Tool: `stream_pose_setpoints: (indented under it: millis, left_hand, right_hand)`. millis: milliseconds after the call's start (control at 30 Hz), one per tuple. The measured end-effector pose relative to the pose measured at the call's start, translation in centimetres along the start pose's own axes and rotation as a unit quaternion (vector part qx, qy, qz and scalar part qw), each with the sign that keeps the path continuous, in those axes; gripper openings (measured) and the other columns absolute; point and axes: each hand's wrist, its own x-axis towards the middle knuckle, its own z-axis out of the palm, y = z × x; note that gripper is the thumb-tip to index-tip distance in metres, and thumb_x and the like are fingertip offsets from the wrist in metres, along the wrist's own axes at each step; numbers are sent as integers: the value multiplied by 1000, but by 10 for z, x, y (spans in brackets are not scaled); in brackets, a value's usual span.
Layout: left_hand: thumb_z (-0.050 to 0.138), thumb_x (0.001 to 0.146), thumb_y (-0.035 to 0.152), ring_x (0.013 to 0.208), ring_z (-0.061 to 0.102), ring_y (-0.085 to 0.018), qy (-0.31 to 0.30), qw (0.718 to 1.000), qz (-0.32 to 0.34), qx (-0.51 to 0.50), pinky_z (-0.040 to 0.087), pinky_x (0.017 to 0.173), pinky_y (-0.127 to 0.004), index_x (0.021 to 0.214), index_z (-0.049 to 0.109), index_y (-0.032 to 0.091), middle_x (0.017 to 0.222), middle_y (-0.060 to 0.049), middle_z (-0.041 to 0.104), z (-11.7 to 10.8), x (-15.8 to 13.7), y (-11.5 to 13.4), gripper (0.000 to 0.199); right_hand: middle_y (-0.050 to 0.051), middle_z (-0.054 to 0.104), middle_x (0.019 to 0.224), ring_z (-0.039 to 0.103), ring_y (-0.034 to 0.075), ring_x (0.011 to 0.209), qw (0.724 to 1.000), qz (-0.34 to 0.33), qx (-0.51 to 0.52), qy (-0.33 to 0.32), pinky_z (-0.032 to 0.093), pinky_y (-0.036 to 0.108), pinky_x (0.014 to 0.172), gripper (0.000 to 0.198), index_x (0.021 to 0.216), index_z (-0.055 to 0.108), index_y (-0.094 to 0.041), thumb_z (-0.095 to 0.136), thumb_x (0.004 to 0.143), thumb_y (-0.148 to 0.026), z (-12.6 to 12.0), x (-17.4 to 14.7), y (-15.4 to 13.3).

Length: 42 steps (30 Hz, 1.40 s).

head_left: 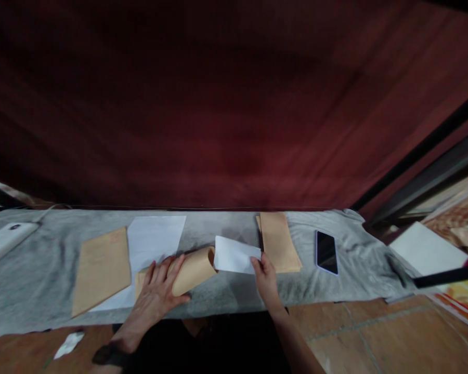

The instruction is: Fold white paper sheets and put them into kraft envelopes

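My left hand [158,292] lies spread on a brown paper envelope [195,271], pressing it down, thumb stretched out along the near side. The envelope's right end bulges up and its mouth gapes to the right. My right hand [265,278] pinches a folded white sheet of paper [236,255] by its right end, between thumb and fingers. The sheet's left end is right at the envelope's mouth; whether its edge is inside, I cannot tell. Just behind and right of my right hand lies a small stack of brown envelopes [280,241].
Left of my left hand, another brown envelope [101,267] overlaps white paper sheets [156,236]. A phone [326,253] lies at the right on the grey cloth [359,265]. A white device [8,241] with a cable is far left. Behind the surface hangs a dark red curtain [234,130].
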Motion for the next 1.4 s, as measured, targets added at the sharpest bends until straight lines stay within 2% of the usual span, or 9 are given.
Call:
stream_pose_setpoints:
  millis: [100,300,567,700,800,933,1033,1167,1400]
  left_hand:
    - [67,80,59,136,45,-40,5,1000,4,6,25,117,-61,161,17,21,143,-19,51,0,0,1,102]
    - [68,79,57,136,46,-40,-2,1000,16,11,23,117,-61,159,21,21,141,-19,53,-1,2,1,100]
    - [72,76,60,138,44,-42,5,999,42,29,19,119,-63,159,24,19,144,-22,50,-5,11,6,104]
    - [75,74,60,138,43,-42,1,998,55,21,18,119,-63,159,22,20,146,-22,49,-2,14,10,108]
    - [75,73,60,138,43,-42,-3,998,58,8,17,119,-64,159,23,20,147,-22,48,2,16,12,108]
    - [76,71,59,139,42,-43,-10,999,53,-6,16,119,-64,159,22,19,148,-22,47,5,18,12,110]
    - [76,70,59,139,42,-43,-13,998,57,-8,16,119,-64,160,20,20,148,-22,47,8,18,12,113]
    - [75,70,61,138,42,-42,-24,998,62,-12,17,119,-63,160,20,19,146,-21,50,9,21,15,113]
    - [74,70,63,140,41,-40,-35,996,75,-27,14,120,-62,160,23,18,147,-20,50,10,27,22,112]
  right_hand:
    - [3,71,82,64,20,76,997,-15,-39,-58,50,28,71,30,97,68,-21,51,95,-45,-3,1,-2]
    - [5,75,86,70,22,81,984,-55,-92,-142,52,29,73,25,98,73,-23,52,94,-37,-21,16,-5]
    - [7,74,81,70,23,79,986,-13,-132,-105,50,29,72,17,96,70,-22,58,89,-32,-8,20,-1]
    - [5,71,79,68,23,77,989,0,-116,-96,48,28,69,17,95,67,-23,56,89,-35,10,16,1]
    - [2,67,76,66,21,74,995,18,-73,-62,47,28,68,21,96,64,-24,53,89,-40,19,15,4]
    - [-1,61,71,60,18,69,998,39,-35,-22,47,27,66,24,85,60,-24,48,88,-45,23,18,11]
    - [-3,57,65,55,16,63,998,49,-24,-20,45,25,61,25,75,58,-24,52,84,-46,23,20,15]
    - [-3,58,61,55,15,59,998,58,-10,-33,44,25,58,25,74,62,-24,54,83,-45,28,16,18]
    - [1,70,76,65,18,72,996,65,-7,-56,50,27,69,14,72,70,-23,62,78,-32,48,10,16]
